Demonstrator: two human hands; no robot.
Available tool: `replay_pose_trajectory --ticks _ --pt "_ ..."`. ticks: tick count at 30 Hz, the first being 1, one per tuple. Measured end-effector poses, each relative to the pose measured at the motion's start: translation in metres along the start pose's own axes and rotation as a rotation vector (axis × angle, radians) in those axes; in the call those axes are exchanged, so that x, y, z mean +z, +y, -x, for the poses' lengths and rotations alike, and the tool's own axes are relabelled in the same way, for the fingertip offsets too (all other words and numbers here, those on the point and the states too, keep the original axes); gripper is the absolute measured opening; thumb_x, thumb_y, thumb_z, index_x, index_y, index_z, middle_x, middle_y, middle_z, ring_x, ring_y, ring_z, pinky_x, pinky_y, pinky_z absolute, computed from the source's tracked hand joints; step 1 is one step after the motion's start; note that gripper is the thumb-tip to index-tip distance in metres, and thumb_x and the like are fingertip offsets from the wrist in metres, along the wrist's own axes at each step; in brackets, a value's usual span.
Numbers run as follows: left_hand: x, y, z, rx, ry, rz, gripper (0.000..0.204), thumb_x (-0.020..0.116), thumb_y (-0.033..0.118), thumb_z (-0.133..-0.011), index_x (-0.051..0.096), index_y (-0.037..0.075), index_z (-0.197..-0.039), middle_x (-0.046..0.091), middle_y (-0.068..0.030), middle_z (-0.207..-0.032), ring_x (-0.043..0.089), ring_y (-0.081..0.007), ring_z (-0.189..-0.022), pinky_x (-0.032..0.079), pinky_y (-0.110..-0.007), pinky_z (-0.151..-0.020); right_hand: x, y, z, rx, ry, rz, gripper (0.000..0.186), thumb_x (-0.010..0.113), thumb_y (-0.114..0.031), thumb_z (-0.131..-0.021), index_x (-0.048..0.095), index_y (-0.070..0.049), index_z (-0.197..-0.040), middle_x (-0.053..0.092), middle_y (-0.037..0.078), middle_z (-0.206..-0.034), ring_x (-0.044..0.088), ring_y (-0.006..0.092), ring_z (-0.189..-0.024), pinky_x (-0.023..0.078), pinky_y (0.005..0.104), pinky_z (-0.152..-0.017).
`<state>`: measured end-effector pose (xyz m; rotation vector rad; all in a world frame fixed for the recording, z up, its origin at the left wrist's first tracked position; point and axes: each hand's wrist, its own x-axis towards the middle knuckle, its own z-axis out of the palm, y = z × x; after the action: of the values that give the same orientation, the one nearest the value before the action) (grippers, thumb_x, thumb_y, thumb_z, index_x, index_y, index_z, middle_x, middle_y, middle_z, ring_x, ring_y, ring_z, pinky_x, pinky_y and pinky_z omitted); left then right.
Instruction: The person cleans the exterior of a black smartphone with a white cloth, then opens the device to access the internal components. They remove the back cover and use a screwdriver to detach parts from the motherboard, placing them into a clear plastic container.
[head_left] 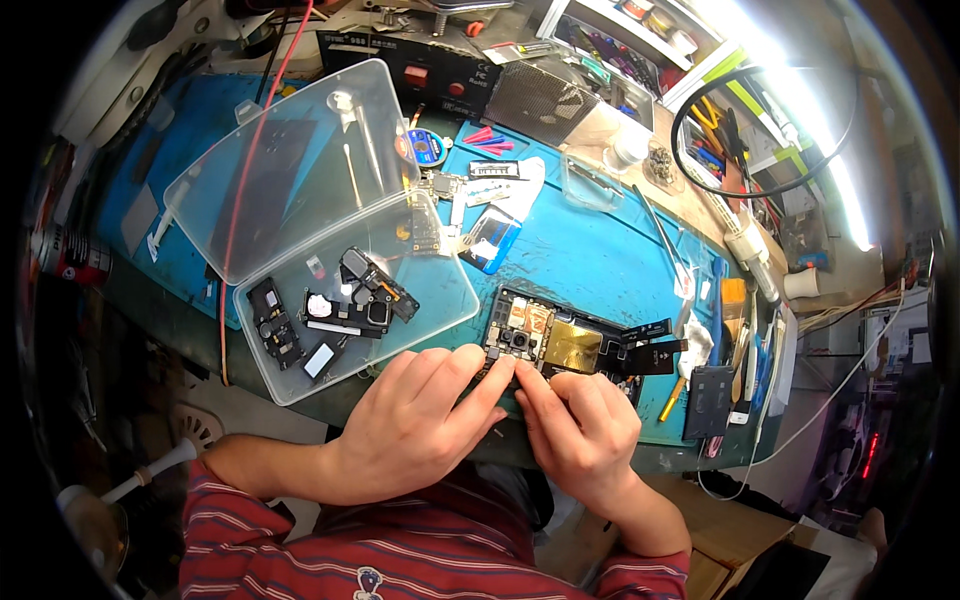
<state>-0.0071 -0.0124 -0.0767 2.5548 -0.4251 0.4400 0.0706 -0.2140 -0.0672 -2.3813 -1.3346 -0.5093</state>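
Observation:
An opened smartphone lies on the blue mat near the table's front edge, its circuit board, round camera module and gold-coloured plate exposed. Black flexible strips stick out at its right end. My left hand has its fingers curled and grips the phone's near left side, the index fingertip by the camera. From the right, my right hand is closed at the same near edge, its index fingertip almost meeting the left one. Anything small between the fingertips is hidden.
Left of the phone, an open clear plastic box holds several dark phone parts. A black battery-like slab and hand tools lie at right. Solder wire and tweezers sit farther back. A red cable crosses the lid.

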Motion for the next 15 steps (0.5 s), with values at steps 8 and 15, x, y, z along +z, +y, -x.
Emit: replay_pose_trajectory --ticks 8,15 --pt "-0.0016 -0.0002 -0.0038 0.03 0.0 -0.074 0.049 0.076 0.022 -0.086 0.068 0.002 -0.13 0.058 -0.0097 -0.117 0.058 -0.0234 -0.097 0.048 -0.034 -0.082 0.0014 0.002 0.0002 0.006 0.008 -0.005 0.03 0.077 -0.013 -0.086 0.078 -0.004 -0.114 0.053 0.001 -0.08 0.051 0.0141 -0.062 0.041 0.0293 -0.053" --pt "-0.0006 -0.0009 -0.0041 0.019 -0.013 -0.054 0.051 0.078 0.021 -0.084 0.068 0.003 -0.13 0.058 -0.0095 -0.116 0.058 -0.0229 -0.095 0.048 -0.033 -0.08 0.0007 0.0036 -0.0011 0.003 -0.012 0.009 0.029 0.075 -0.015 -0.088 0.077 -0.004 -0.115 0.051 0.0 -0.079 0.05 0.0125 -0.061 0.039 0.0282 -0.052"
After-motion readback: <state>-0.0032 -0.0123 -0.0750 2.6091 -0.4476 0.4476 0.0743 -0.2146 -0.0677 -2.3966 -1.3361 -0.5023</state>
